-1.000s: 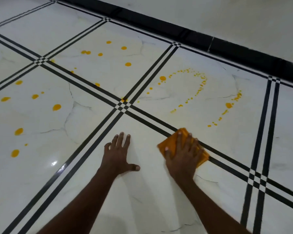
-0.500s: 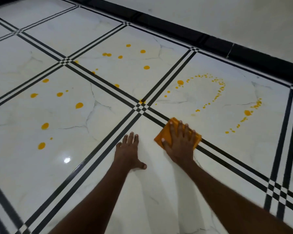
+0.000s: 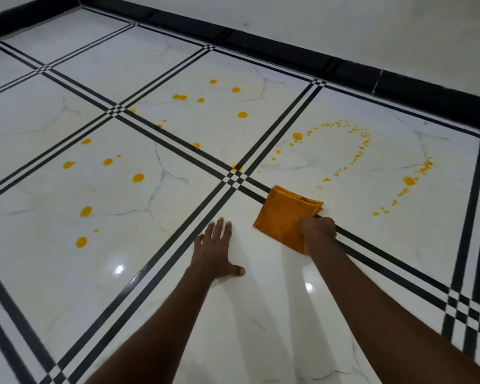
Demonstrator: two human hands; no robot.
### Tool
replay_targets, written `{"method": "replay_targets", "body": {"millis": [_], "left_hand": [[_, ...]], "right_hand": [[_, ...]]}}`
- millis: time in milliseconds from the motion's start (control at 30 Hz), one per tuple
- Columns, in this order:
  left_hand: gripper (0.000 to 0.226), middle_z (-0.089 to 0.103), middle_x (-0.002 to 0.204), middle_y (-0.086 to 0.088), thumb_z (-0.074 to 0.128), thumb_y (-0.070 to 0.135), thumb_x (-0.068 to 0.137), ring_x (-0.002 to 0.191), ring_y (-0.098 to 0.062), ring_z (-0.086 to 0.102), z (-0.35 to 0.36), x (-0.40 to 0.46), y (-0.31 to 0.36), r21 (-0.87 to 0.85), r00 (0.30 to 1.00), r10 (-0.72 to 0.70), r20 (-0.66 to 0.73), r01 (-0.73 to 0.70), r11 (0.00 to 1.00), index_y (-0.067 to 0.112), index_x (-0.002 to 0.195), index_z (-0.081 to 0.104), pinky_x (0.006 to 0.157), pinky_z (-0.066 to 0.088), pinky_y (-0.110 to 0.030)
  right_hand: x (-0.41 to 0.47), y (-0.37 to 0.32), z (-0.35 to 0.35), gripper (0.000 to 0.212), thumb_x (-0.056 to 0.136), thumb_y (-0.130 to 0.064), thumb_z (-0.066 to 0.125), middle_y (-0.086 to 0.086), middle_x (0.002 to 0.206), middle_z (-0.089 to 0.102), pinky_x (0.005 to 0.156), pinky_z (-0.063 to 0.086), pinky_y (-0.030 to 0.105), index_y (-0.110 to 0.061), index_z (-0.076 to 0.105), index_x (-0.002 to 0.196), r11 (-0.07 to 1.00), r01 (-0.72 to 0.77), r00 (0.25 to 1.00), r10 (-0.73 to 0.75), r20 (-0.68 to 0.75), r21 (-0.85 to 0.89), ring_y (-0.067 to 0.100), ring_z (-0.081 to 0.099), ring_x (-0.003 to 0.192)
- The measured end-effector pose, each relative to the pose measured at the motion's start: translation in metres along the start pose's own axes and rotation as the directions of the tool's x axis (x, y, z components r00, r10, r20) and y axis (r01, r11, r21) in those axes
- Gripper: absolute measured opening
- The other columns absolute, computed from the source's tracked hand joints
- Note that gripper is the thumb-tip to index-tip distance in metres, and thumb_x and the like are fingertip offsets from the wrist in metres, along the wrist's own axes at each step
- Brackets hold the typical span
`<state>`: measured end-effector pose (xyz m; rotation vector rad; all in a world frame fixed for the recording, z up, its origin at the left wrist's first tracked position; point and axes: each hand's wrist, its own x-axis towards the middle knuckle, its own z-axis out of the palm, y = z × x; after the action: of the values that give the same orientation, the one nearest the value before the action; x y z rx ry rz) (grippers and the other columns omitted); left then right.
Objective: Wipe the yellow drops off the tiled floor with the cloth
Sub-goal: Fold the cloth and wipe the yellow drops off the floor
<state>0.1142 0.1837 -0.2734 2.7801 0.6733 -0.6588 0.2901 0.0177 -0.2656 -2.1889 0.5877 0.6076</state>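
A folded orange cloth (image 3: pixel 284 214) lies flat on the white tiled floor (image 3: pixel 261 286), across a black stripe just right of a stripe crossing. My right hand (image 3: pixel 317 228) is closed on the cloth's near right corner. My left hand (image 3: pixel 216 249) rests flat on the floor to the cloth's left, fingers spread, holding nothing. Yellow drops are scattered beyond: an arc of small drops (image 3: pixel 360 145) on the tile ahead of the cloth, a trail (image 3: pixel 408 181) to the right, and larger drops (image 3: pixel 138 177) on the left tiles.
Black double stripes (image 3: pixel 178 236) divide the glossy tiles into a grid. A black skirting band (image 3: pixel 344 70) runs along the foot of a white wall (image 3: pixel 372 23) at the back. Bright light reflections show on the near tile.
My right hand went from flat on top of the cloth to gripping its near corner. The cloth slid slightly toward the drops and now shows fully. My left hand stayed planted.
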Motion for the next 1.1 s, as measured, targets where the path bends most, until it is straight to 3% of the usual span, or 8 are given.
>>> {"method": "replay_targets", "body": {"millis": [200, 367, 533, 633, 700, 800, 967, 1100], "left_hand": [[0.129, -0.021, 0.164, -0.006, 0.067, 0.073, 0.072, 0.152, -0.028, -0.014, 0.002, -0.002, -0.003, -0.003, 1.000, 0.022, 0.000, -0.022, 1.000, 0.020, 0.156, -0.014, 0.121, 0.009, -0.051], [0.129, -0.022, 0.164, -0.005, 0.066, 0.073, 0.072, 0.152, -0.027, -0.014, 0.002, -0.002, -0.004, 0.000, 1.000, 0.023, -0.003, -0.023, 1.000, 0.020, 0.156, -0.015, 0.121, 0.011, -0.050], [0.129, -0.023, 0.164, -0.005, 0.066, 0.073, 0.072, 0.152, -0.026, -0.015, 0.003, -0.003, -0.002, 0.009, 1.000, 0.017, -0.008, -0.017, 1.000, 0.020, 0.156, -0.016, 0.120, 0.010, -0.050], [0.129, -0.023, 0.164, -0.005, 0.067, 0.072, 0.072, 0.152, -0.027, -0.015, 0.001, -0.003, -0.001, 0.008, 1.000, 0.014, 0.000, -0.014, 1.000, 0.020, 0.156, -0.016, 0.121, 0.009, -0.050], [0.128, -0.023, 0.163, -0.006, 0.067, 0.071, 0.073, 0.152, -0.027, -0.016, 0.000, -0.004, -0.001, 0.007, 1.000, 0.011, 0.007, -0.011, 1.000, 0.020, 0.156, -0.016, 0.121, 0.008, -0.050], [0.125, -0.022, 0.164, -0.007, 0.066, 0.070, 0.075, 0.152, -0.028, -0.015, -0.001, -0.002, -0.001, 0.020, 1.000, 0.006, 0.020, -0.006, 1.000, 0.019, 0.156, -0.015, 0.121, 0.008, -0.051], [0.090, 0.012, 0.165, -0.010, 0.052, 0.063, 0.088, 0.151, -0.030, 0.011, -0.021, 0.008, 0.011, -0.052, 0.992, -0.051, -0.112, 0.045, 0.998, 0.018, 0.157, 0.016, 0.118, 0.017, -0.052], [0.087, 0.009, 0.165, -0.013, 0.047, 0.062, 0.091, 0.152, -0.031, 0.008, -0.028, 0.017, 0.010, -0.023, 0.977, -0.007, -0.212, 0.002, 1.000, 0.018, 0.158, 0.013, 0.118, 0.018, -0.051]], "right_hand": [[-0.007, -0.027, -0.029, 0.030, 0.098, -0.022, 0.056, 0.022, 0.108, 0.070, 0.085, 0.049, 0.042, 0.003, 0.069, 0.107, 0.961, 0.259, 0.965, -0.252, -0.076, 0.101, 0.043, 0.065, 0.109], [-0.019, -0.066, -0.079, 0.015, 0.093, -0.021, 0.062, 0.003, 0.091, 0.064, 0.078, 0.038, 0.028, -0.009, 0.067, 0.100, 0.754, 0.657, 0.742, -0.644, -0.186, 0.009, 0.023, 0.056, 0.085], [-0.027, -0.079, -0.076, 0.012, 0.086, -0.014, 0.061, -0.004, 0.093, 0.059, 0.077, 0.043, 0.034, -0.016, 0.061, 0.098, 0.433, 0.827, 0.477, -0.878, 0.040, -0.358, 0.025, 0.049, 0.084], [-0.018, -0.049, -0.035, 0.017, 0.086, -0.007, 0.058, -0.002, 0.111, 0.061, 0.081, 0.048, 0.031, -0.019, 0.064, 0.097, 0.284, 0.799, 0.515, -0.779, 0.358, -0.530, 0.024, 0.061, 0.102], [-0.015, -0.021, -0.011, 0.026, 0.095, -0.016, 0.059, 0.005, 0.125, 0.063, 0.088, 0.050, 0.036, -0.016, 0.064, 0.120, 0.171, 0.813, 0.519, -0.645, 0.561, -0.556, 0.028, 0.062, 0.115], [-0.009, -0.005, 0.004, 0.023, 0.098, -0.026, 0.058, 0.013, 0.110, 0.069, 0.082, 0.050, 0.039, -0.009, 0.065, 0.112, -0.011, 0.791, 0.353, -0.808, 0.471, -0.611, 0.030, 0.065, 0.097], [0.047, 0.013, 0.005, 0.068, 0.098, -0.055, 0.032, 0.021, 0.162, 0.036, 0.120, 0.027, 0.059, -0.021, 0.038, 0.157, 0.126, 0.747, 0.478, -0.784, 0.395, -0.653, 0.042, 0.034, 0.148], [0.025, 0.080, -0.017, 0.072, 0.097, -0.055, 0.033, 0.020, 0.168, 0.023, 0.124, 0.013, 0.061, -0.024, 0.028, 0.162, 0.416, 0.639, 0.637, -0.758, 0.142, -0.646, 0.044, 0.022, 0.153]]}}
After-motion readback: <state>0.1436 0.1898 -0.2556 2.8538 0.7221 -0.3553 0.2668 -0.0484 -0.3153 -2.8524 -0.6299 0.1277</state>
